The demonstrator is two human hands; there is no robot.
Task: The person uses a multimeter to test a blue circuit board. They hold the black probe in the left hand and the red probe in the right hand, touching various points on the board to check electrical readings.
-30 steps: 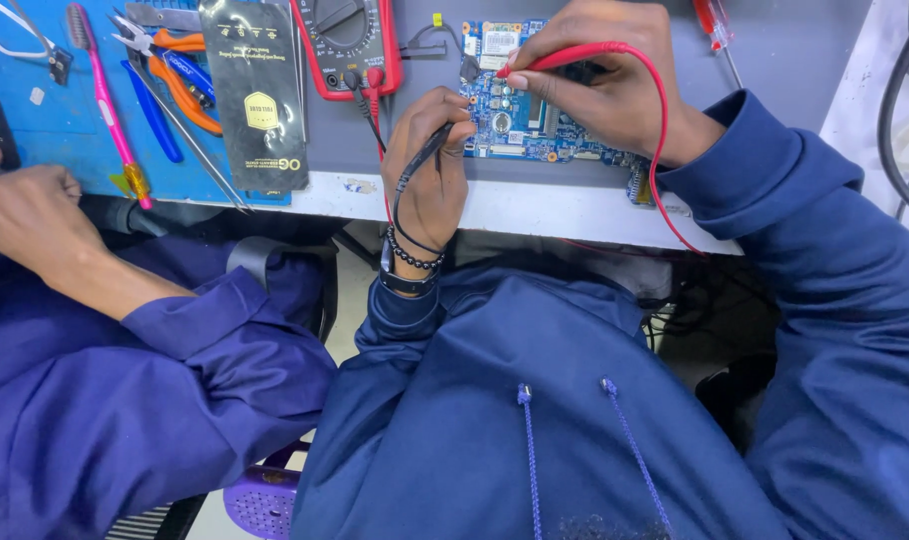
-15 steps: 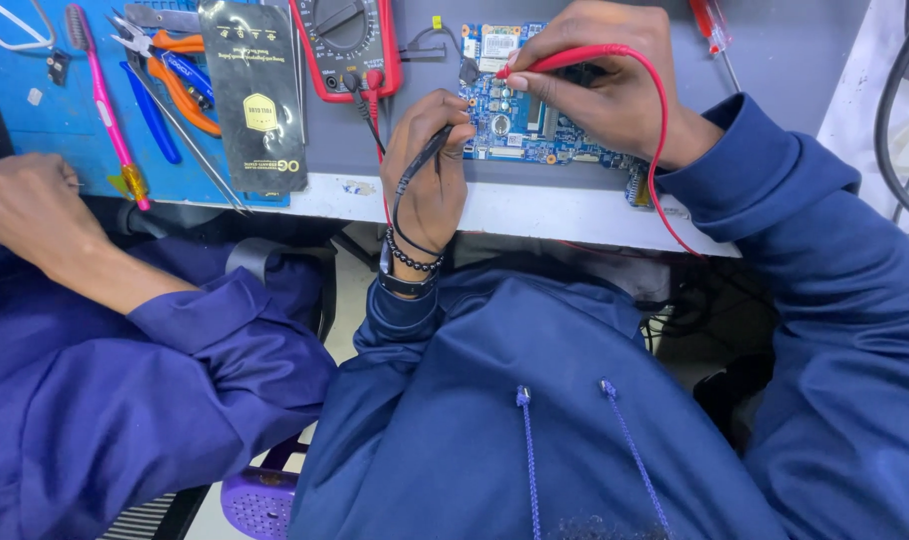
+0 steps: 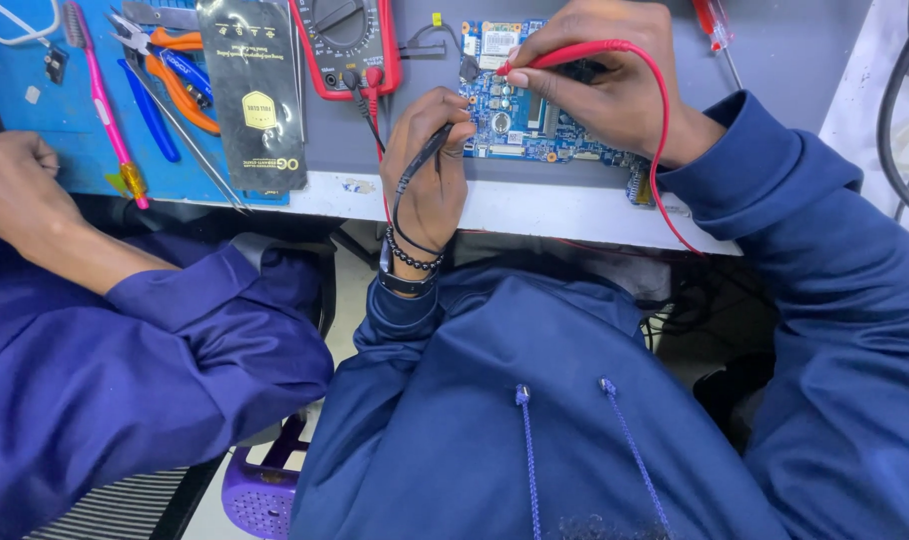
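Grey worktop (image 3: pixel 775 60), front edge: blue circuit board (image 3: pixel 535 110) under test, red multimeter (image 3: pixel 347 45) behind. Right hand (image 3: pixel 615 85) fingers pinched on red probe (image 3: pixel 555 55), tip on board; left hand (image 3: pixel 430 165) fingers closed around black probe (image 3: pixel 425 160). Probing underway, reading unfinished. Against earlier frame: poses unchanged; neighbour's hand (image 3: pixel 15 185) slightly shifted.

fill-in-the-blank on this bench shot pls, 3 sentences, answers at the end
1. The right hand presses the ____ probe onto the blue circuit board.
2. The left hand holds the ____ probe.
3. Both leads run to the red-cased ____ at the top edge.

Missing words: red; black; multimeter
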